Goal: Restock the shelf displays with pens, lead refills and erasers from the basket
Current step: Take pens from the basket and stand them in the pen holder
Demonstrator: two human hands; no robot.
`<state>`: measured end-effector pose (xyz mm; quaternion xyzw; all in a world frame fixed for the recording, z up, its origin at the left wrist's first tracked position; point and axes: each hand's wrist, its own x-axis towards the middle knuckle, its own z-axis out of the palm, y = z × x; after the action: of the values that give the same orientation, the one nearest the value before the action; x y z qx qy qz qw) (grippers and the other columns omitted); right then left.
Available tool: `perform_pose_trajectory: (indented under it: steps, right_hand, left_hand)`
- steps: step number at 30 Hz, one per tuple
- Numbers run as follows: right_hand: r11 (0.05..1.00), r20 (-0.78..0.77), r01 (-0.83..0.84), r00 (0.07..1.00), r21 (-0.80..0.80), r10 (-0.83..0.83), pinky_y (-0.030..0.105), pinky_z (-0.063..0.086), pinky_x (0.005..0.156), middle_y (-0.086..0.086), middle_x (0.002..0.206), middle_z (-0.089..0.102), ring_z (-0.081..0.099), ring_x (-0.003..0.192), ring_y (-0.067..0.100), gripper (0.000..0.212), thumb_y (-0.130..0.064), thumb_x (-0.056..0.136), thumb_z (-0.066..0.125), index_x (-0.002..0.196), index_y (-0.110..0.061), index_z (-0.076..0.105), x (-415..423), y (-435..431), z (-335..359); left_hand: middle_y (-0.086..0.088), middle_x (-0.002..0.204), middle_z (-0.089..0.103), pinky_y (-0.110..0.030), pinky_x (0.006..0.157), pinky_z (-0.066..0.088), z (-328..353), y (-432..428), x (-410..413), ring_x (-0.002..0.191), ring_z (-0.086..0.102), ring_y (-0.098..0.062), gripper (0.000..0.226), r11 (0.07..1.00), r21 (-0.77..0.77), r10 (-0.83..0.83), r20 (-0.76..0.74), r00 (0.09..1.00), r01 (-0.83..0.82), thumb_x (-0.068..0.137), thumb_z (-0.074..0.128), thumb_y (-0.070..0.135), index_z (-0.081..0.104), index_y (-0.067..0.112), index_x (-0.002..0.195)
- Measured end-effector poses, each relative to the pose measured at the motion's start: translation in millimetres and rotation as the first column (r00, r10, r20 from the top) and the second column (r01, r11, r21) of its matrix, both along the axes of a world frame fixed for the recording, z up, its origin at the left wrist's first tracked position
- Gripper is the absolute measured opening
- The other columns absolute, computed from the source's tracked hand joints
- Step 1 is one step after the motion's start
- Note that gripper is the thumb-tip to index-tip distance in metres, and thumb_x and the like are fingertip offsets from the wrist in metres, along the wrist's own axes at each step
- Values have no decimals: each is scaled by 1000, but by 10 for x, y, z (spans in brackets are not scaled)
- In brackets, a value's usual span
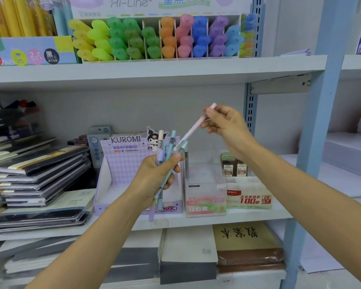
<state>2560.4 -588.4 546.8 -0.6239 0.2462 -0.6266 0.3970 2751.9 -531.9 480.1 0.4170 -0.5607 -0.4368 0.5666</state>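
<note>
My left hand (157, 174) grips a bundle of pastel pens (165, 151), blue, lilac and cream, held upright in front of the purple Kuromi display box (121, 163). My right hand (223, 124) pinches the upper end of a single pale pink pen (191, 132), which slants down to the left with its lower tip among the tops of the bundle. Right of the Kuromi box stands a clear acrylic holder (204, 195) with one dark pen upright in it. Beside that sits a lead refill box (248, 197) with refill packs behind it. The basket is out of view.
Stacked notebooks (40, 170) fill the left of the middle shelf. Coloured highlighters (154, 38) stand in a display on the shelf above. Paper pads (246, 243) lie on the lower shelf. A blue shelf upright (315, 142) rises at the right.
</note>
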Motion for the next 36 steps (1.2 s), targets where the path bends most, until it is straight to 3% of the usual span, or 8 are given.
perform_pose_trajectory:
  steps: [3, 6, 10, 16, 20, 36]
  right_hand:
    - [985, 24, 173, 985, -27, -172, 20, 52, 61, 6, 81, 66, 64, 64, 11, 10, -11, 97, 54, 103, -4, 57, -138, -71, 30]
    - [958, -173, 283, 942, -53, -288, 21, 54, 62, 10, 85, 66, 65, 66, 13, 14, -9, 97, 54, 106, -1, 58, -184, -154, -91]
    - [950, -460, 293, 832, -111, -311, 23, 57, 66, 15, 91, 69, 69, 73, 19, 10, -7, 94, 57, 104, -4, 61, -80, -244, -325]
    - [921, -617, 267, 684, -285, -389, 33, 57, 76, 13, 85, 70, 69, 77, 23, 8, -7, 94, 58, 98, -1, 63, 80, -322, -446]
    - [905, -668, 251, 613, -343, -422, 38, 57, 80, 11, 83, 70, 69, 76, 20, 10, -7, 95, 56, 98, -1, 63, 42, -357, -399]
    - [871, -663, 275, 568, -407, -488, 37, 56, 79, 5, 73, 71, 69, 67, 13, 7, -10, 92, 61, 94, -3, 62, 66, -410, -342]
  left_hand:
    - [1, 65, 62, -20, 41, 37, -44, -15, 33, 45, 45, -11, 23, 999, 8, 37, -6, 999, -37, 93, 61, 29, 71, 8, 96]
    - [2, 63, 62, -19, 41, 38, -75, -23, 26, 44, 45, -10, 23, 999, 11, 44, -56, 997, -43, 93, 61, 30, 72, 10, 95]
    - [1, 64, 62, -18, 40, 38, -71, -25, 5, 45, 46, -10, 25, 999, 29, 22, -106, 994, -19, 94, 60, 30, 72, 8, 96]
    - [1, 66, 62, -17, 41, 39, -67, -11, 35, 47, 47, -10, 26, 1000, 19, -7, -102, 995, 9, 94, 59, 30, 73, 8, 95]
    - [1, 67, 62, -17, 42, 39, -71, -18, 61, 47, 47, -10, 25, 1000, 19, -15, -100, 995, 17, 95, 59, 29, 74, 9, 95]
    - [-2, 73, 67, -18, 41, 41, -100, -52, 17, 46, 51, -11, 24, 999, 23, -37, -96, 995, 40, 94, 60, 28, 73, 9, 97]
